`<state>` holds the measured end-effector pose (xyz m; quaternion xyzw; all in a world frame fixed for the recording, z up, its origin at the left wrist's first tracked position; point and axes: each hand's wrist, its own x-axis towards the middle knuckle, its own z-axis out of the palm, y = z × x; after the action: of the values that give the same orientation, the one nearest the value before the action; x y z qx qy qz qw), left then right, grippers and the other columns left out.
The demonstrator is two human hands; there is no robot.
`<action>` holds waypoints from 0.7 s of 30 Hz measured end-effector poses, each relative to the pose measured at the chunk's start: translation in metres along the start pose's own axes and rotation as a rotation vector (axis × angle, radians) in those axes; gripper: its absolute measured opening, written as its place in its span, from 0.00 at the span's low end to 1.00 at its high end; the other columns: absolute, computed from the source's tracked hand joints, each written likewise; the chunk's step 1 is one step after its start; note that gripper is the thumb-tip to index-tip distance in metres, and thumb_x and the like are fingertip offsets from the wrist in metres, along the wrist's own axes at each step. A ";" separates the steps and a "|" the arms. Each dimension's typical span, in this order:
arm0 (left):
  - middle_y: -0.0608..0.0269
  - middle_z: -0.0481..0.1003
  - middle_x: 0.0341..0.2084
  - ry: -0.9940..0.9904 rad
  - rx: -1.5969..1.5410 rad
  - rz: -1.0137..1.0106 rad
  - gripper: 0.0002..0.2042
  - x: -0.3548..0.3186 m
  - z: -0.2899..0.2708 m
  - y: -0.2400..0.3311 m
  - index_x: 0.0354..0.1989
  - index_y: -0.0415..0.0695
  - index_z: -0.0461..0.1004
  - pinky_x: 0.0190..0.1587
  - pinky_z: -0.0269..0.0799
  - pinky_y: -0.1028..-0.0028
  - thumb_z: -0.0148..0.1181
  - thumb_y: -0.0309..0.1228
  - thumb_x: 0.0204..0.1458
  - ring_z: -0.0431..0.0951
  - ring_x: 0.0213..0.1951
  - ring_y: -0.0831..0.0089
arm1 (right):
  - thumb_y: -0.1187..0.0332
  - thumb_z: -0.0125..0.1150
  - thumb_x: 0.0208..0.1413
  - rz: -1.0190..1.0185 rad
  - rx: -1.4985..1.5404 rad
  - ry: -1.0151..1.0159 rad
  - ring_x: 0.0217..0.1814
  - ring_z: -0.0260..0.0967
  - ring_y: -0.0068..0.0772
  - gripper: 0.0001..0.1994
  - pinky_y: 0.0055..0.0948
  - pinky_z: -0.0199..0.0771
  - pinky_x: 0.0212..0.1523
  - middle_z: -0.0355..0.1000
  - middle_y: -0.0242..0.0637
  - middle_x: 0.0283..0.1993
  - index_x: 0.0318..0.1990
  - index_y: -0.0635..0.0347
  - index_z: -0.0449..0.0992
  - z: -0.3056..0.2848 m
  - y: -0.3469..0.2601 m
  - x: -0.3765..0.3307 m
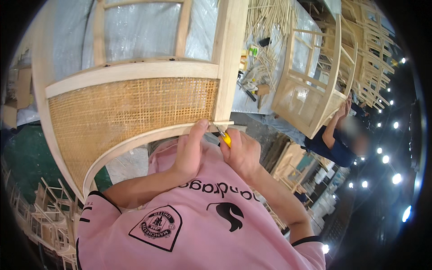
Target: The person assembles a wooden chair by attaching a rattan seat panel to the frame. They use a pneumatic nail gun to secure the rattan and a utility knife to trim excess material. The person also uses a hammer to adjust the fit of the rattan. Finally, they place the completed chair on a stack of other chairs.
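I am watching the left hand pressing its thumb onto a thin cane spline at the lower rail of a wooden chair frame with a woven rattan panel. The right hand is clenching a yellow-handled knife, its blade seemingly at the spline's end. I would be cutting in shallow strokes, away from the thumb.

Both forearms bend inward, left hand thumb extended, right hand clenched beside it.
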<state>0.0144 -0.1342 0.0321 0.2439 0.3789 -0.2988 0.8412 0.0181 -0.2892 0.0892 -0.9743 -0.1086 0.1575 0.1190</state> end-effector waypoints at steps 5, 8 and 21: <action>0.69 0.74 0.45 -0.043 -0.024 0.152 0.13 0.003 0.006 0.003 0.49 0.46 0.75 0.57 0.62 0.70 0.56 0.41 0.67 0.70 0.49 0.78 | 0.68 0.67 0.61 -0.062 0.248 0.065 0.24 0.75 0.48 0.12 0.40 0.74 0.25 0.76 0.42 0.27 0.48 0.61 0.73 0.009 0.013 -0.007; 0.69 0.74 0.48 -0.036 -0.004 0.142 0.13 0.004 0.001 0.001 0.50 0.48 0.73 0.59 0.61 0.67 0.58 0.42 0.65 0.70 0.51 0.77 | 0.68 0.64 0.64 0.096 0.520 -0.054 0.21 0.73 0.50 0.10 0.42 0.72 0.24 0.73 0.42 0.22 0.47 0.60 0.73 -0.004 0.006 -0.010; 0.70 0.73 0.51 -0.019 0.024 0.046 0.18 0.000 0.001 0.007 0.55 0.48 0.72 0.60 0.58 0.67 0.61 0.46 0.64 0.68 0.54 0.77 | 0.63 0.61 0.66 0.067 0.004 -0.145 0.22 0.73 0.53 0.10 0.47 0.70 0.22 0.73 0.43 0.21 0.46 0.56 0.70 -0.048 -0.022 -0.003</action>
<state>0.0196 -0.1305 0.0339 0.2596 0.3615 -0.2863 0.8485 0.0274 -0.2782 0.1404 -0.9632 -0.0838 0.2317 0.1073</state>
